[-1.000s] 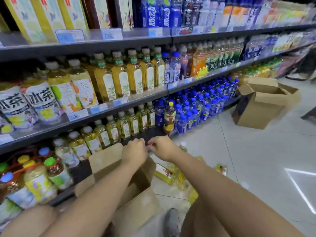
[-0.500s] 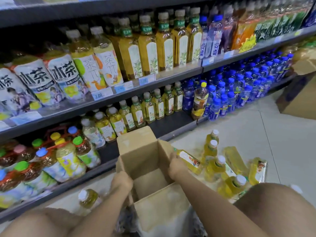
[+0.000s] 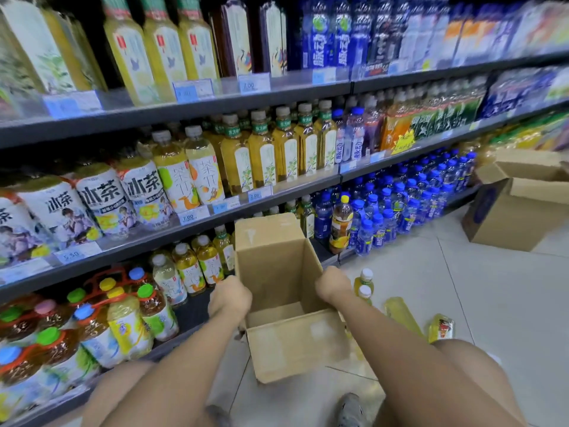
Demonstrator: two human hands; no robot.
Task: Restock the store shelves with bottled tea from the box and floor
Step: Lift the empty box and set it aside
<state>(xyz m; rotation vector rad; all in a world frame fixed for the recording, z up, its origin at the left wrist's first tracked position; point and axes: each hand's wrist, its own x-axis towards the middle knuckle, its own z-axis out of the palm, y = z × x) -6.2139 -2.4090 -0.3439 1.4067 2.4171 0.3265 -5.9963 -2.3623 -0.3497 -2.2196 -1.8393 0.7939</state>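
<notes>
Left grip [image 3: 229, 298] and right grip [image 3: 334, 283] are both clamping the box [image 3: 295, 346], each curling over one side rim; the fingertips are hiding behind the walls, so we aren't seeing exactly how deep they go. The box is sitting open on the floor [image 3: 462, 303], right against the bottom shelf [image 3: 194, 315], and what we're seeing of its inside is looking empty, so we're expecting it to be light. The corrugated walls are probably flexing under a squeeze, so we're favouring a hold low on the rims near the corners, not on the loose flaps. The bottled tea is lying just right of the box: two upright bottles [image 3: 364, 280] beside the right wrist, and more flat bottles [image 3: 400, 314] on the tile. We're judging these as full, fairly heavy, stiff plastic with slick labels, and the flat ones are likely rolling if nudged. We're recommending wrapping the body at the label or taking the neck under the cap. A second box [image 3: 517, 223] is standing well apart, further down the aisle.
</notes>
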